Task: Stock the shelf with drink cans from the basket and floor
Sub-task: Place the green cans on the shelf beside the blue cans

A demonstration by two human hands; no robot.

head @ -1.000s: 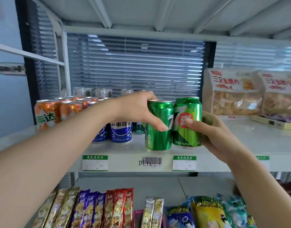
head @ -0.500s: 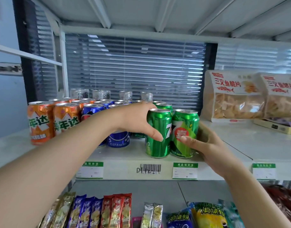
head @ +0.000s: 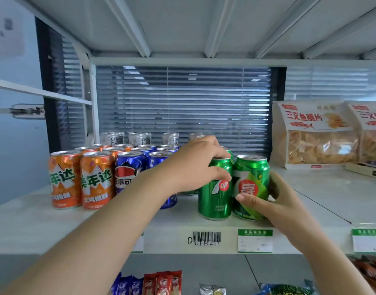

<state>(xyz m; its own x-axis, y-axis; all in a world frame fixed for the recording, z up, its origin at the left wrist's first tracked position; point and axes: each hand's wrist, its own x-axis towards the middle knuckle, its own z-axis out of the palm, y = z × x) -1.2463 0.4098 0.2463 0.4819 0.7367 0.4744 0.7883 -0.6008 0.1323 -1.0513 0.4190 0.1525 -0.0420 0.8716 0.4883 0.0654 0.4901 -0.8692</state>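
Centre frame, my left grip [head: 193, 167] is curled over the rim and upper wall of a shiny green aluminium 7up can [head: 215, 199], upright near the front of the white metal shelf [head: 323, 196]. Touching it on the right, a second green aluminium can [head: 254, 173] is pinched mid-body by my right grip [head: 283, 205]. I judge both cans thin-walled, slick and weighty if full, so I'd hold them round the middle, gently.

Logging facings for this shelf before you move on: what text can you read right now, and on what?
"7up": left green can, in left hand.
"7", "喜": right green can, in right hand.
"美年达": orange cans.
"事可": blue can, partly hidden.
"CHA HU": silver cans.
"三文鱼脆片": snack bag.
"D": barcode label, rest illegible.
Price tags: too small.
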